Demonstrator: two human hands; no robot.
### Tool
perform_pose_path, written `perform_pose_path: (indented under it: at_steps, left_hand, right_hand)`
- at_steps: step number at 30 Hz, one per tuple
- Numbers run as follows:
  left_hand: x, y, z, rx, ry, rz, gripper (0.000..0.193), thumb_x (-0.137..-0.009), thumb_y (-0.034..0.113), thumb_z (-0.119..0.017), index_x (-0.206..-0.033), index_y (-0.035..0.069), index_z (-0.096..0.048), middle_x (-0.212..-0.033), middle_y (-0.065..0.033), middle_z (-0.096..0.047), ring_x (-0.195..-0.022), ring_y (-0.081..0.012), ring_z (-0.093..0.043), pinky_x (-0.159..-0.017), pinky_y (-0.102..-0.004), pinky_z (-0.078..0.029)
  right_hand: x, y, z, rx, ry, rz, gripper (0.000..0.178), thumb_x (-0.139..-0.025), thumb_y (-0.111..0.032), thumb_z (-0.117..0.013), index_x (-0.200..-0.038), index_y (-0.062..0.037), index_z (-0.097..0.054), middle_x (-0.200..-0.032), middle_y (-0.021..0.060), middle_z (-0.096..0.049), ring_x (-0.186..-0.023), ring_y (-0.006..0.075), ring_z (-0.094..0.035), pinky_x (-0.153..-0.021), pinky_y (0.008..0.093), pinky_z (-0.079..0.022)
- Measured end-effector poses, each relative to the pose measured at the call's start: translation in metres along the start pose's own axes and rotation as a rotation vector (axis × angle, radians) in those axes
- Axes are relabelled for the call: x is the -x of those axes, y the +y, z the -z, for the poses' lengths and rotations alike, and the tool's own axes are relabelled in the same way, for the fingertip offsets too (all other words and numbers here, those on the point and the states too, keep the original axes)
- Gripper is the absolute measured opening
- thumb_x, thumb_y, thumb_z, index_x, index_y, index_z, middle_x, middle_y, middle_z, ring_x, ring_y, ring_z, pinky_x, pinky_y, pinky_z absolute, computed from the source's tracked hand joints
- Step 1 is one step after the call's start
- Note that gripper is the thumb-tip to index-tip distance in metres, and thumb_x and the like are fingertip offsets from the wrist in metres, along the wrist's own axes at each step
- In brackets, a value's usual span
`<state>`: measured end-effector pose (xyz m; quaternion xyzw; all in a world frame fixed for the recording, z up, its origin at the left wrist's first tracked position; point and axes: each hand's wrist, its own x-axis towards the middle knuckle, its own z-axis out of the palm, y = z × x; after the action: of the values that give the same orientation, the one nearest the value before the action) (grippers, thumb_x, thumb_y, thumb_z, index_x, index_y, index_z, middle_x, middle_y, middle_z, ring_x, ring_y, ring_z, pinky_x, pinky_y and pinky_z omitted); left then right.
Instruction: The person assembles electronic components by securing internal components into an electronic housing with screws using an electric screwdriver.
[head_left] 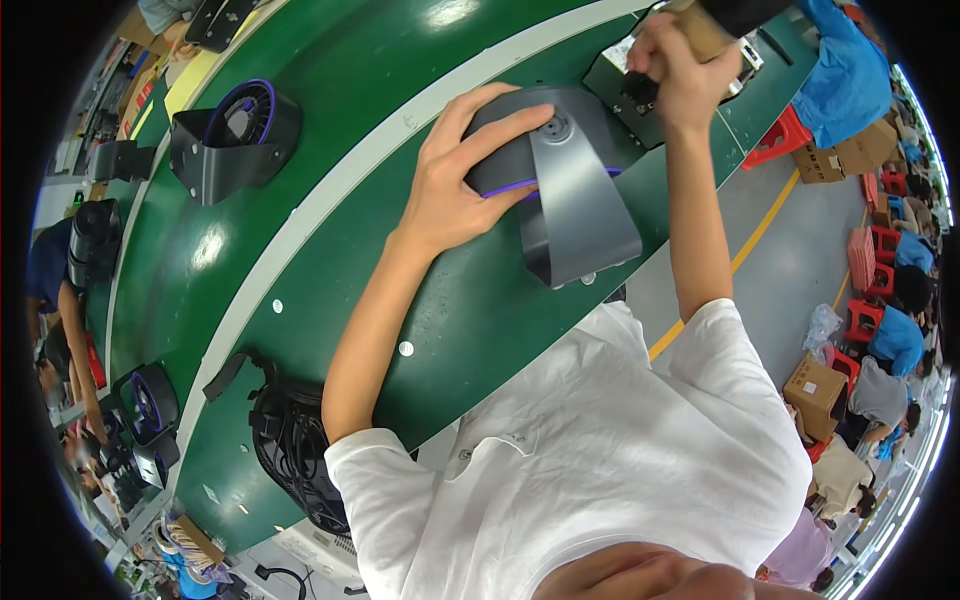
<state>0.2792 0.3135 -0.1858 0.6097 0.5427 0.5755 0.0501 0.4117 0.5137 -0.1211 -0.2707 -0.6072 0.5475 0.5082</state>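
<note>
A dark grey fan housing [515, 150] with a purple rim lies on the green work surface, a silver-grey bracket [585, 190] fixed over its side at a round pivot. My left hand [455, 165] is closed around the housing's left side, its index finger stretched toward the pivot. Farther right, my right hand [685, 75] is raised with curled fingers above a silver and black metal fixture [625, 85]. A tan and black object [705, 28] overlaps the top of that hand at the picture's edge; what the fingers hold is hard to make out.
Another fan unit [235, 140] with a purple ring sits on the green conveyor [330, 60] beyond the pale rail [285, 240]. A black bag [290, 440] with cables lies at the left of the table. Red stools [780, 140] and a carton [850, 150] stand right.
</note>
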Motion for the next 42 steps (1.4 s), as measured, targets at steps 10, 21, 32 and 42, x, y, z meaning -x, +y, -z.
perform_pose_path:
  at_steps: [10, 21, 32, 42]
  left_hand:
    - [-0.002, 0.002, -0.008, -0.021, 0.040, 0.003, 0.075, -0.056, 0.008, -0.090, -0.128, 0.021, -0.073, -0.130, -0.0099, -0.062, -0.116, -0.0325, -0.061, -0.098, -0.0432, -0.052]
    - [0.001, 0.006, -0.007, -0.026, 0.040, 0.018, 0.072, -0.059, 0.008, -0.090, -0.128, 0.023, -0.073, -0.130, -0.0100, -0.062, -0.114, -0.0332, -0.061, -0.097, -0.0429, -0.052]
    - [-0.002, 0.006, -0.010, -0.028, 0.036, 0.030, 0.071, -0.060, 0.007, -0.089, -0.127, 0.023, -0.073, -0.130, -0.0088, -0.061, -0.115, -0.0326, -0.060, -0.098, -0.0429, -0.051]
    - [-0.005, 0.035, -0.017, -0.071, 0.014, 0.376, 0.085, -0.071, 0.003, -0.084, -0.149, 0.011, -0.050, -0.134, -0.0148, -0.058, -0.123, -0.0368, -0.058, -0.104, -0.0435, -0.049]
  right_hand:
    - [0.043, -0.092, -0.056, -0.141, -0.264, 0.429, 0.061, -0.091, -0.006, -0.059, -0.147, 0.0054, -0.038, -0.071, 0.0084, -0.057, -0.043, 0.0155, -0.050, -0.042, 0.0290, -0.044]
    - [0.055, -0.083, -0.070, -0.166, -0.320, 0.276, 0.067, -0.087, -0.007, -0.064, -0.147, 0.0042, -0.035, -0.072, 0.0077, -0.057, -0.045, 0.0146, -0.052, -0.043, 0.0279, -0.044]
    - [0.027, -0.054, -0.086, -1.002, -0.597, 0.428, 0.068, -0.081, 0.000, -0.060, -0.145, 0.0028, -0.037, -0.069, 0.0067, -0.057, -0.044, 0.0143, -0.052, -0.043, 0.0269, -0.043]
    - [0.040, -0.071, -0.045, -0.346, -0.327, 0.239, 0.063, -0.087, -0.002, -0.064, -0.144, 0.0028, -0.038, -0.070, 0.0079, -0.058, -0.048, 0.0156, -0.054, -0.046, 0.0281, -0.045]
